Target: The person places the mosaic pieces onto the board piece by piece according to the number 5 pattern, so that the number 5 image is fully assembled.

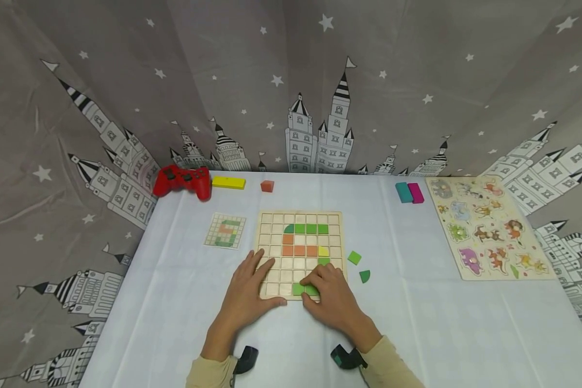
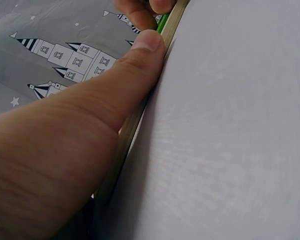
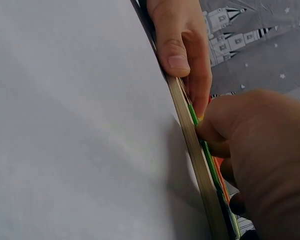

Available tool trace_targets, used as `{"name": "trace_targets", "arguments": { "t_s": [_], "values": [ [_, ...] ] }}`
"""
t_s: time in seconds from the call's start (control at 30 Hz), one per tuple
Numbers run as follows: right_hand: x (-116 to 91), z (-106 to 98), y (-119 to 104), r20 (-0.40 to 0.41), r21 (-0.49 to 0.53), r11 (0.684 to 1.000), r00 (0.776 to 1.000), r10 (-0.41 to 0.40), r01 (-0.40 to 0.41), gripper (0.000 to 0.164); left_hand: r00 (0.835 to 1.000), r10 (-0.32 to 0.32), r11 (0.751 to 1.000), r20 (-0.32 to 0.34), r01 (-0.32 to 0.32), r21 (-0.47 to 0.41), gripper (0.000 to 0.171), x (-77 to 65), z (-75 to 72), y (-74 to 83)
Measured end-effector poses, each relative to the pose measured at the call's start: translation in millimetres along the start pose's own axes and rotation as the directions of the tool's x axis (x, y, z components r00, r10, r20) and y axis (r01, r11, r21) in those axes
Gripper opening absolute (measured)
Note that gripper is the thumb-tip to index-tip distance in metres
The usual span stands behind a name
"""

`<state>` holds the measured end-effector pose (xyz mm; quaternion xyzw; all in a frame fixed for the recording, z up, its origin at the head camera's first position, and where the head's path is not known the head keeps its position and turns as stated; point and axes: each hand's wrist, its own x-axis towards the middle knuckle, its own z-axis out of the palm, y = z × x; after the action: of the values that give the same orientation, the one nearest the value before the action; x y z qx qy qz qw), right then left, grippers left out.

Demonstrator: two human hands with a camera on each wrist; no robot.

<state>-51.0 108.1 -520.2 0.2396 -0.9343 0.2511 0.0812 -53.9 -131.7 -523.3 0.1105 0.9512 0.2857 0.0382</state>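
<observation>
A wooden grid board (image 1: pixel 271 216) lies in front of me, with green, orange and yellow tiles set in its squares. My left hand (image 1: pixel 246 291) rests on its left side, fingers spread and thumb along the front edge. At the front row, my right hand (image 1: pixel 335 299) pinches a green square tile (image 1: pixel 312 290) between thumb and curled fingers. Another green square tile (image 1: pixel 298 289) sits just left of it. In the right wrist view, the right thumb and fingers are close over the green tiles at the board's edge (image 3: pixel 192 145). The right hand hides part of the lower right squares.
A loose green square (image 1: pixel 354 257) and a green quarter-round tile (image 1: pixel 365 276) lie right of the board. Left is a pattern card (image 1: pixel 224 230). Behind are a red game controller (image 1: pixel 183 180), yellow block (image 1: pixel 229 182) and orange block (image 1: pixel 267 186). An animal puzzle (image 1: pixel 490 229) lies far right.
</observation>
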Motion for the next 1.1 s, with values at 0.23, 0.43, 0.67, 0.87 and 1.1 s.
{"name": "trace_targets", "arguments": {
  "t_s": [0.23,0.43,0.67,0.87,1.1],
  "values": [
    [-1.3,-3.3,4.7,-0.006,0.016,1.000,1.000,0.024,-0.023,0.020,1.000,0.015,1.000,-0.016,-0.015,0.000,0.102,-0.2,0.2,-0.7],
    [-8.4,-27.9,40.4,-0.074,0.149,0.980,0.986,0.147,-0.135,0.020,1.000,0.015,1.000,-0.004,-0.015,-0.012,0.103,0.3,1.9,-0.8],
    [-28.4,-63.5,93.7,-0.071,0.156,0.951,0.958,0.280,-0.266,0.021,1.000,-0.010,1.000,0.017,0.010,-0.020,0.103,-0.2,0.6,-0.3],
    [-40.7,-74.5,108.7,0.115,0.120,0.928,0.934,0.340,-0.352,0.039,1.000,-0.002,1.000,0.008,0.002,-0.017,0.103,0.0,0.7,-0.8],
    [-37.5,-67.4,109.1,0.090,0.066,0.921,0.922,0.377,-0.384,0.019,1.000,0.007,1.000,0.001,-0.007,-0.013,0.102,0.6,2.2,-1.8]
  ]
}}
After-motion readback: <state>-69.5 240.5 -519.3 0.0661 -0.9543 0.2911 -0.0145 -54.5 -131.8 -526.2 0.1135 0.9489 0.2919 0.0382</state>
